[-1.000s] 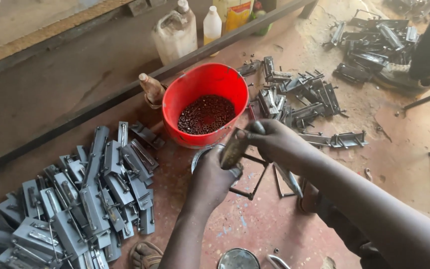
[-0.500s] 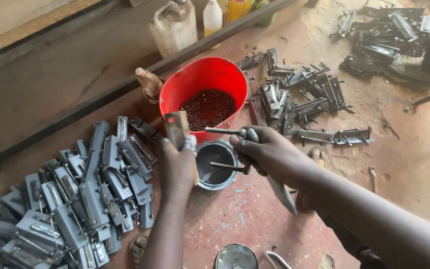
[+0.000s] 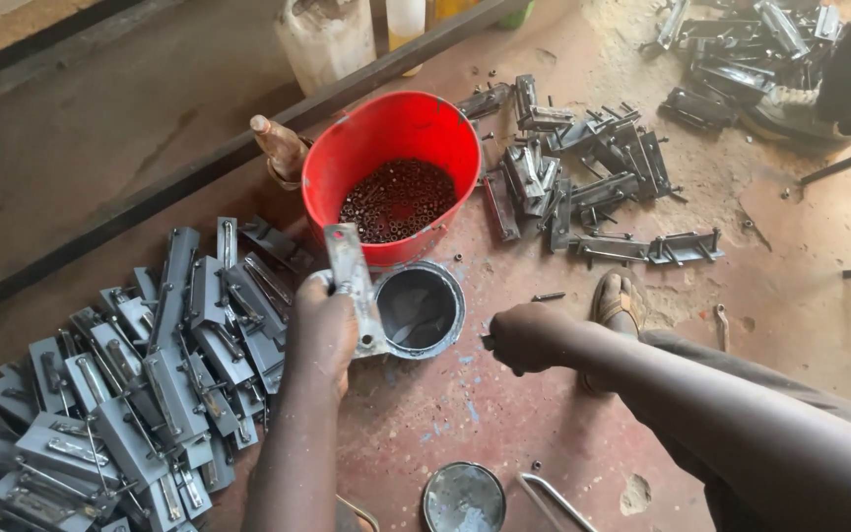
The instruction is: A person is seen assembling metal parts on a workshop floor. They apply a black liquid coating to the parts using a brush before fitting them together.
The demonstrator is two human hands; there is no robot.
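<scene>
Right now I see the left hand (image 3: 322,325) with its fingers (image 3: 315,288) clenched around a flat grey metal bracket (image 3: 352,286). The bracket stands nearly upright in the grip, its long axis running away from me, top end tipped slightly left and pointing toward the red bucket (image 3: 391,133). Its lower end reaches down past the knuckles beside a small round dark tin (image 3: 421,307), which sits just right of the fingers and touches the bucket's base.

My right hand (image 3: 524,337) is closed into a fist to the right of the tin, low over the floor. A small dark tip shows at its left edge; I cannot tell what it grips.

The bucket, just beyond the left fingers, holds a bed of small dark nuts or bolts (image 3: 398,197). Left of the fingers lies a big heap of grey brackets (image 3: 130,384); beyond the right hand is a looser scatter of darker metal parts (image 3: 583,177).

Everything rests on a worn reddish concrete floor (image 3: 504,433), dusty toward the right. A sandalled foot (image 3: 618,296) shows behind my right forearm. At the top, plastic jugs (image 3: 322,34) are cut off by the frame, as is someone's shoe (image 3: 790,118) at upper right.
</scene>
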